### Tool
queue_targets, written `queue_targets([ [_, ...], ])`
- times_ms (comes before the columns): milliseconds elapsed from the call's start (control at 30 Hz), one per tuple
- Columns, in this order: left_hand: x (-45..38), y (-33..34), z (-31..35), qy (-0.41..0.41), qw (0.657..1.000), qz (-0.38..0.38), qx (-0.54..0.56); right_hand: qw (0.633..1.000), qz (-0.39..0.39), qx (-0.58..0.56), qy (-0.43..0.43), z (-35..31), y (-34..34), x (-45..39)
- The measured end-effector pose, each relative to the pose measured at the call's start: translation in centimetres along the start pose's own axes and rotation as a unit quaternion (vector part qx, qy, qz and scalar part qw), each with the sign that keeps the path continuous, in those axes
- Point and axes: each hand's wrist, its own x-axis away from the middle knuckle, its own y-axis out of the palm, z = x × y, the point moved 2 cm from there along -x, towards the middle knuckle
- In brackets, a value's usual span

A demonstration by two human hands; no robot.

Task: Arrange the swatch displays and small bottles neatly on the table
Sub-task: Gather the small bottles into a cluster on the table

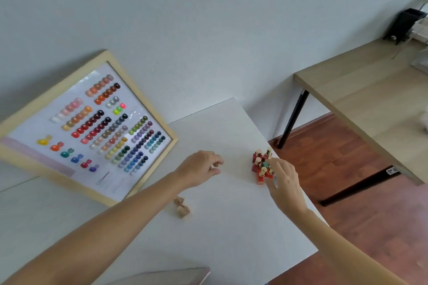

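A wood-framed swatch display [141, 96] with rows of coloured swatches leans against the wall at the back left of the white table [231, 227]. A cluster of small bottles [260, 163], mostly red with pale caps, stands near the table's right edge. My right hand [286, 184] reaches it from the right, with thumb and fingers curled round the nearest bottles. Two beige small bottles [181, 207] lie beside my left forearm. My left hand [200, 169] hovers left of the cluster with curled fingers; whether it holds anything is unclear.
The corner of a flat grey board [180, 274] shows at the table's near edge. A wooden table [359, 90] with black legs stands to the right across a strip of wooden floor [335, 157]. A black container [404, 25] sits on its far end.
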Motion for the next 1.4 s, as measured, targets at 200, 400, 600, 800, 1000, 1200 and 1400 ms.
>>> queue_targets([
  [200, 6.4, -1.3, -7.0, -0.068, 0.996, -0.059, -0.025, 0.985, -0.135, -0.047, -0.093, -7.4, 5.7, 2.4],
  [400, 9.6, 0.9, -9.7, -0.066, 0.99, -0.117, -0.046, 0.963, -0.24, -0.067, -0.099, -13.4, 10.7, 4.3],
  [600, 10.2, 1.9, -11.3, -0.054, 0.994, -0.093, -0.037, 0.954, -0.288, -0.055, -0.054, -16.2, 13.6, 4.7],
  [800, 10.2, 2.6, -11.2, -0.029, 0.996, -0.083, -0.029, 0.958, -0.28, -0.057, -0.037, -16.4, 14.5, 4.8],
  [1000, 9.6, 2.8, -10.7, -0.03, 0.998, -0.047, -0.022, 0.962, -0.253, -0.102, -0.03, -14.3, 13.8, 5.2],
  [1200, 7.2, 2.5, -7.4, -0.018, 1.0, 0.001, 0.011, 0.978, -0.156, -0.14, 0.016, -10.0, 10.5, 5.4],
  [1400, 2.7, 2.9, -2.5, -0.016, 0.998, 0.027, 0.053, 0.985, -0.045, -0.133, 0.096, -5.5, 7.0, 3.5],
])
